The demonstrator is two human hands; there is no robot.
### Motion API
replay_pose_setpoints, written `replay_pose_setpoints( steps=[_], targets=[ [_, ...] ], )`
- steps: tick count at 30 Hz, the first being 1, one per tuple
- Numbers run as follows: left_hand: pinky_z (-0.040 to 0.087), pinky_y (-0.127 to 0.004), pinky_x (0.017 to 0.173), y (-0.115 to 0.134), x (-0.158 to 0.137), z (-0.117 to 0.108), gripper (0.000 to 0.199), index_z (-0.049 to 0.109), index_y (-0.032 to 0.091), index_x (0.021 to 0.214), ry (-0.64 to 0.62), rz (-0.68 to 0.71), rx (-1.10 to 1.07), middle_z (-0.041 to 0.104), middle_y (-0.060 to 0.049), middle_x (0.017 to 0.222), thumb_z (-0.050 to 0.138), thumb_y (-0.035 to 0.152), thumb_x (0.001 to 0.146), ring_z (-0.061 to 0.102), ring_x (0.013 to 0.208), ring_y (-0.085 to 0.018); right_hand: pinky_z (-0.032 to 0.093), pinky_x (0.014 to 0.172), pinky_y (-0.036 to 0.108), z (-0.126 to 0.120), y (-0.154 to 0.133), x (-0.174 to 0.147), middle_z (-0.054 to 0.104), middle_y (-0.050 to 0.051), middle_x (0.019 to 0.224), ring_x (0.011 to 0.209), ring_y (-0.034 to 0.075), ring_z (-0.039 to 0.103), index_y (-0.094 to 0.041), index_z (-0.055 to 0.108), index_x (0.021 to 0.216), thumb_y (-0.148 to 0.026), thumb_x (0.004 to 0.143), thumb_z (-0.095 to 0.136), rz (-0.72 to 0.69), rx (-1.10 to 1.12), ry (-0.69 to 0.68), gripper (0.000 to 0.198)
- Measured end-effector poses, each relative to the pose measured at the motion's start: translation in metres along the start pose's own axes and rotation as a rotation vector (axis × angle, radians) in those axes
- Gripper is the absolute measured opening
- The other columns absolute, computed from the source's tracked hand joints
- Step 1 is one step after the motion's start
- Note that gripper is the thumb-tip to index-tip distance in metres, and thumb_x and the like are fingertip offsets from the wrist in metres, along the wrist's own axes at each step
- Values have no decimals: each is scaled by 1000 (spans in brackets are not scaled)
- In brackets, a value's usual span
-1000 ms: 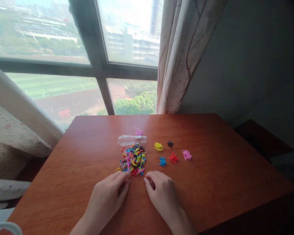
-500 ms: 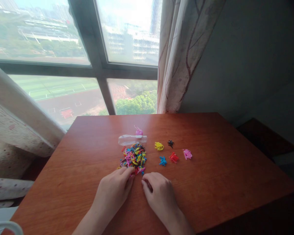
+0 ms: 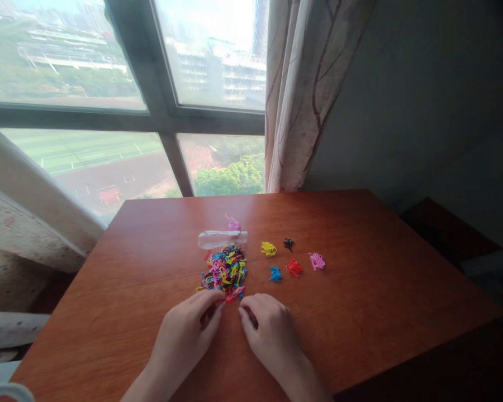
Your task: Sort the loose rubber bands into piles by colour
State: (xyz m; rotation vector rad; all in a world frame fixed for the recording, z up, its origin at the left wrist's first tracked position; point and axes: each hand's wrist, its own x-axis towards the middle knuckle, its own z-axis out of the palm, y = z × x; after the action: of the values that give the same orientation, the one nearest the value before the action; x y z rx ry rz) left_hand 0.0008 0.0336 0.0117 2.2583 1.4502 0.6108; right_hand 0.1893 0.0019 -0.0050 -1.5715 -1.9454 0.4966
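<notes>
A mixed heap of small plastic pin-like clips [image 3: 226,269] in pink, yellow, blue, red and black lies on the table. At its near edge my left hand [image 3: 190,321] is closed in a pinch, its fingertips on a small red clip [image 3: 229,300]. My right hand [image 3: 266,321] rests just right of the heap's near edge, fingers curled together; what they hold, if anything, is hidden. Right of the heap lie single-colour groups: yellow clips [image 3: 269,249], black clips [image 3: 289,244], blue clips [image 3: 275,273], red clips [image 3: 294,268] and pink clips [image 3: 317,261].
Behind the heap a clear plastic bottle [image 3: 218,240] lies on its side, with a pink-purple cap-like piece [image 3: 234,225] and loop by it. The brown wooden table [image 3: 360,312] reaches a window with curtains [image 3: 295,111]. A white curved object [image 3: 8,391] shows at lower left.
The view has shifted slightly. My left hand has drawn back a little from the heap, and the red clip now shows at its fingertips. My right hand stays about where it was.
</notes>
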Motion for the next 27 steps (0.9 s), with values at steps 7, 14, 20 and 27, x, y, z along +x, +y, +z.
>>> replay_pose_setpoints(
  steps=[7,14,20,27],
  targets=[
    [48,-20,63,0,-1,1,17,67,24,92,-13,-16,-7,71,1,81,51,23,88,65,67,-13,34,66,25,-2,-1,1,63,-1,77,73,15,57,-22,59,81,-10,86,57,-9,-22,2,14],
    [50,-21,66,0,-1,2,17,67,24,92,-24,-7,-13,73,0,84,50,23,89,66,69,-14,36,68,25,-3,-1,1,64,-1,79,75,15,58,-22,59,82,-9,86,58,-7,-27,-15,14],
    [50,-22,67,2,0,1,18,66,23,92,-42,-11,0,72,-1,85,48,23,89,66,71,-14,34,68,26,-2,-1,0,63,-1,79,75,16,57,-23,59,82,-9,86,57,0,-11,-17,14],
    [49,-22,65,5,1,1,16,64,23,91,-42,-10,-40,72,0,83,49,24,90,67,70,-14,34,66,25,-2,-1,1,62,-2,77,73,15,56,-22,59,82,-9,86,57,-13,-32,-2,14]
  ],
)
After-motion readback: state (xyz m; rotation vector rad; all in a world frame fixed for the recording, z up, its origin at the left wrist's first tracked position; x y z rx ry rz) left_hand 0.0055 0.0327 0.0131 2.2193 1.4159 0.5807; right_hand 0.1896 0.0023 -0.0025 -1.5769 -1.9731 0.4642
